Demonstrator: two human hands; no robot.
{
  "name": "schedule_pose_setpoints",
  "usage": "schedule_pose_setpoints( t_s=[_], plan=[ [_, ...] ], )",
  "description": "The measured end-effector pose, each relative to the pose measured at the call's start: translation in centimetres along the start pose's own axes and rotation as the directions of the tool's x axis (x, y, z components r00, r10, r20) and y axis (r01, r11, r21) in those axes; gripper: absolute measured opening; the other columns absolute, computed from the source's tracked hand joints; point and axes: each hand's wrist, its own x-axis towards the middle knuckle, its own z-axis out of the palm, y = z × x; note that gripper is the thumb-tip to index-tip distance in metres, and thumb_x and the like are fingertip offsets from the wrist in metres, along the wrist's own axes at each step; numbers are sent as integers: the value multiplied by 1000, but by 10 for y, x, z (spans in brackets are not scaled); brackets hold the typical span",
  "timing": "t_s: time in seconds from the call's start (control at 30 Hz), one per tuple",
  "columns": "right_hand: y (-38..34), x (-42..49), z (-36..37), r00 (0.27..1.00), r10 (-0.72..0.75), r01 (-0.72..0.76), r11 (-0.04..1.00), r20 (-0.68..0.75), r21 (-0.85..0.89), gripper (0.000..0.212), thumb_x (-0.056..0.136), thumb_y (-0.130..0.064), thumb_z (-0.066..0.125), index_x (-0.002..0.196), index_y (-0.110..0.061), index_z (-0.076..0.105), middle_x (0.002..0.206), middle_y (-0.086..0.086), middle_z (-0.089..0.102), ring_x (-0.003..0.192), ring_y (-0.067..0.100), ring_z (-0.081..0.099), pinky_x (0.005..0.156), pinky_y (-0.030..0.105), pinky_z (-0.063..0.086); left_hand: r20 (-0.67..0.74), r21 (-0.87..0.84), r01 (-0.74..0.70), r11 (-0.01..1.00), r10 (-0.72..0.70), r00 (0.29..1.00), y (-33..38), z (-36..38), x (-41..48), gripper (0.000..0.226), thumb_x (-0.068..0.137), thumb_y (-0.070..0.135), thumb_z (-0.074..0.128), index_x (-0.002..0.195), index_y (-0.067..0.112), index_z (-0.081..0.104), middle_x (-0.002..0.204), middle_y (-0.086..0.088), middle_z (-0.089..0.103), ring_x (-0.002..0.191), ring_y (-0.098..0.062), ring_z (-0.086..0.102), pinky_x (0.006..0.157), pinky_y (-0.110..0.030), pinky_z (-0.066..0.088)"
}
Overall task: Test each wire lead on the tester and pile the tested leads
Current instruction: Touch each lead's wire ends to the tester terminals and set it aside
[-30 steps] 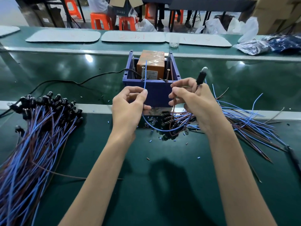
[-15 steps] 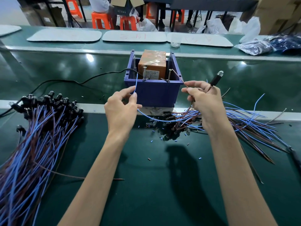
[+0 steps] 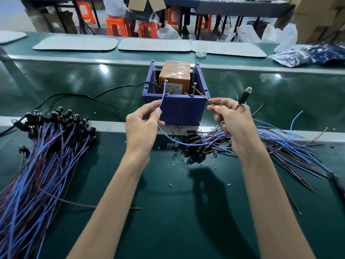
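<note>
Blue wire was pinched in the left hand, its tip raised to the left screw post of the tester on the green worktop; the right hand pinched the brown wire against the right post, the black lamp head upright above its fingers; the tested pile lay far left, the untested pile right.

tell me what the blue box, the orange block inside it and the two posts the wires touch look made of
Blue box: likely moulded plastic, matte, uniform colour with ribbed corners. Orange block: looks wrapped in glossy clear tape, shown by wrinkled shine; what lies beneath is hidden. Posts: probably metal screws, pale shiny round heads on thin shafts.
</note>
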Motion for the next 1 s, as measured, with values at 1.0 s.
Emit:
schedule_pose_setpoints(
  t_s=[1.0],
  plan=[
    [-3, -2, 0, 1000, 30, -30, 999, 7, 21, 28, 90, -1, 48, 77, -16, 68, 66, -5, 63, 41, 1, 35, 35, 10, 25, 32, 77, 1, 997, -3, 999, 0, 1, 0, 27, 94, 9, 54, 95, 29, 72, 74, 12, 59, 48, 3, 51, 56, -9, 44]
  ],
)
